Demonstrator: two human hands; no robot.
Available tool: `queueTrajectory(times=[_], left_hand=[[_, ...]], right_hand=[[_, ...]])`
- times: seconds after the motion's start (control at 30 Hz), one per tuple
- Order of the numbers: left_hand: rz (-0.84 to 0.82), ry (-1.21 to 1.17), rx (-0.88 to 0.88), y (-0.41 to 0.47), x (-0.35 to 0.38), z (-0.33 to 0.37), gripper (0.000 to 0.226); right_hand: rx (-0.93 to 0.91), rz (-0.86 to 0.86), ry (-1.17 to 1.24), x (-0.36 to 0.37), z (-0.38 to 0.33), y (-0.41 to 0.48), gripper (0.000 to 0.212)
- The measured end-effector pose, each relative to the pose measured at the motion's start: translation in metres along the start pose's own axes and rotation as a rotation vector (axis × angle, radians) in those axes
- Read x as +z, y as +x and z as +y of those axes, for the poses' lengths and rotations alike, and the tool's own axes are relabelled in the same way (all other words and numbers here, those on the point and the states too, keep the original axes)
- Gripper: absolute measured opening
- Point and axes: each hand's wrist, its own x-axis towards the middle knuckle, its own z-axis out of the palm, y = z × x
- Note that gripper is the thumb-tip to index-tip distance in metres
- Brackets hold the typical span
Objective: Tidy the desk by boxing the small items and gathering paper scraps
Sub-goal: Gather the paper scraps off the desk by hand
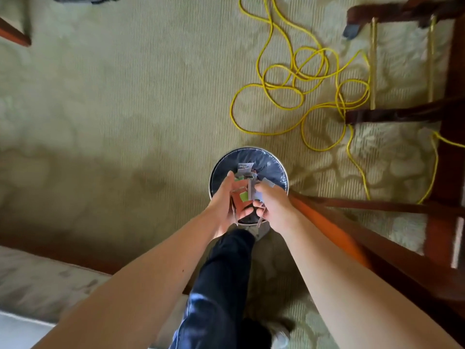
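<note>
Both hands meet right above the bin, which stands on the carpet beside a dark wooden frame. The left hand and the right hand are cupped together, fingers curled round a loose bundle of paper scraps. A few pieces stick out at the top and bottom. Blur makes it hard to tell whether any are already dropping. The risk is scatter. The bin mouth looks barely wider than the two hands, so opening them off-centre or too high would likely send light scraps drifting onto the carpet, perhaps toward the yellow cable.
</note>
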Motion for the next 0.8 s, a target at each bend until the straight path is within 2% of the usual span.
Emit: queueTrajectory(times=[0.1, 0.2, 0.27, 0.37, 0.47, 0.6, 0.7, 0.8], left_hand=[[-0.02, -0.034, -0.049, 0.025, -0.001, 0.001, 0.065], [0.013, -0.05, -0.117, 0.033, 0.001, 0.006, 0.06], [0.052, -0.03, -0.144, 0.031, 0.002, 0.01, 0.072], [0.063, -0.004, -0.123, 0.019, 0.006, 0.011, 0.07], [0.122, 0.07, -0.039, 0.009, 0.012, 0.007, 0.054], [0.237, 0.163, 0.052, -0.009, 0.02, 0.0, 0.015], [0.28, 0.186, 0.105, -0.035, 0.029, -0.002, 0.01], [0.271, 0.222, 0.165, -0.066, 0.038, -0.006, 0.01]], right_hand=[[-0.005, 0.005, 0.023, 0.005, -0.001, 0.023, 0.033], [-0.003, 0.012, -0.028, 0.006, 0.007, 0.036, 0.06], [0.023, 0.024, -0.006, 0.002, 0.01, 0.037, 0.065], [0.037, 0.037, 0.043, -0.006, 0.01, 0.028, 0.051], [-0.016, 0.053, 0.109, -0.01, 0.004, 0.013, 0.028], [-0.076, 0.068, 0.152, -0.014, -0.001, -0.01, 0.032], [-0.137, 0.092, 0.165, -0.022, 0.003, -0.036, 0.033], [-0.209, 0.146, 0.181, -0.034, 0.009, -0.072, 0.023]])
